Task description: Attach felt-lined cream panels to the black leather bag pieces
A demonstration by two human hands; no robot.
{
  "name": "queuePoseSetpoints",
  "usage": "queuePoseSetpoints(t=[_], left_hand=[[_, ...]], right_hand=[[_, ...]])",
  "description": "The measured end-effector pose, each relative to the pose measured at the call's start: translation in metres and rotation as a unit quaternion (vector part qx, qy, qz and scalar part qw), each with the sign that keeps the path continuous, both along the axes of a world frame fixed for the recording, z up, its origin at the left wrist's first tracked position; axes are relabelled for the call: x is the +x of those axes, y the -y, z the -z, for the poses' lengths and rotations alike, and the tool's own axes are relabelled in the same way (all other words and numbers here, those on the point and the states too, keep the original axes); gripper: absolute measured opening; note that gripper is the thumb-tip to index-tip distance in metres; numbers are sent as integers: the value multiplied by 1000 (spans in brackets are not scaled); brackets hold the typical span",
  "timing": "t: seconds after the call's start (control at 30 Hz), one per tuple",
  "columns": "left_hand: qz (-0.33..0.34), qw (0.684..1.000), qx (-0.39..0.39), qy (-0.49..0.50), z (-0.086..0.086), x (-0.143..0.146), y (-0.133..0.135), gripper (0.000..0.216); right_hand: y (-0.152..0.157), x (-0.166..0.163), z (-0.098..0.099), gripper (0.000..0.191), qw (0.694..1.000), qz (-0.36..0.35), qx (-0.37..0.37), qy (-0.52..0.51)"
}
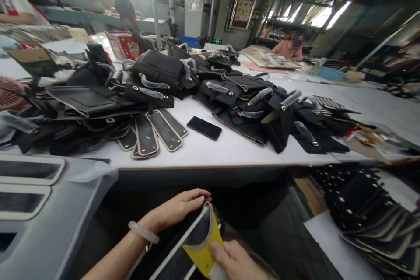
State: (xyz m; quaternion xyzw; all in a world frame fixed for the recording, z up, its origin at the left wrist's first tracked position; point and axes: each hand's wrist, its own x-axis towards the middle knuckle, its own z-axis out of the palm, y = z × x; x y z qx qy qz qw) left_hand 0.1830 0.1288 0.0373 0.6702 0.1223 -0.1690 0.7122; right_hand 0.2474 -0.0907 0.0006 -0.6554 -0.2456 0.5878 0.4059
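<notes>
My right hand [234, 260] is closed round a flat yellow piece with a curved grey edge [205, 251]; what kind of tool or part it is, I cannot make out. The yellow piece lies against a long black panel with a pale border [175, 260], low in front of me. My left hand [183, 205], below a pale bracelet, has its fingers stretched out at the panel's far end. Part of its fingertips and whatever lies beneath the panel are hidden.
Black handbags with wrapped handles [157, 70] cover much of the white table [170, 162]. Pale-edged black panels [146, 135] lie beside a phone [204, 127]. More panels are stacked at right [383, 227] and on a grey surface [72, 210]. Two people sit farther back.
</notes>
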Motion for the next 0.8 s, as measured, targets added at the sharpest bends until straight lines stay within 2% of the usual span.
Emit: queuePoseSetpoints(t=[0.07, 0.13, 0.2, 0.3, 0.37, 0.43, 0.5, 0.57, 0.67, 0.8], left_hand=[[-16, 1000, 14, -3, 2, -10, 5, 51], [-27, 999, 22, -1, 4, -16, 10, 54], [-33, 999, 31, 6, 4, -18, 14, 57], [-38, 998, 47, 14, 3, -18, 17, 56], [-38, 998, 54, 16, 1, -18, 18, 55], [-35, 998, 58, 20, -1, -18, 18, 55], [-31, 997, 61, 25, -1, -18, 19, 54], [-31, 997, 69, 28, -2, -18, 20, 52], [-23, 995, 89, 35, -3, -18, 20, 50], [-9, 991, 125, 49, -8, -18, 20, 50]], right_hand=[[11, -3, 1, 82, 999, -12, 19, -32], [23, -1, -5, 79, 1000, 1, 21, -18], [29, 6, -14, 76, 997, 73, 7, 24], [19, 19, -24, 77, 971, 232, -10, 53], [3, 25, -26, 81, 962, 269, -19, 50], [-12, 26, -23, 77, 968, 246, -7, 46], [-20, 24, -17, 70, 974, 219, 36, 46], [-20, 22, -9, 65, 974, 207, 71, 50], [-14, 22, 5, 68, 972, 215, 76, 49], [-14, 35, 19, 69, 979, 180, 80, -53]])
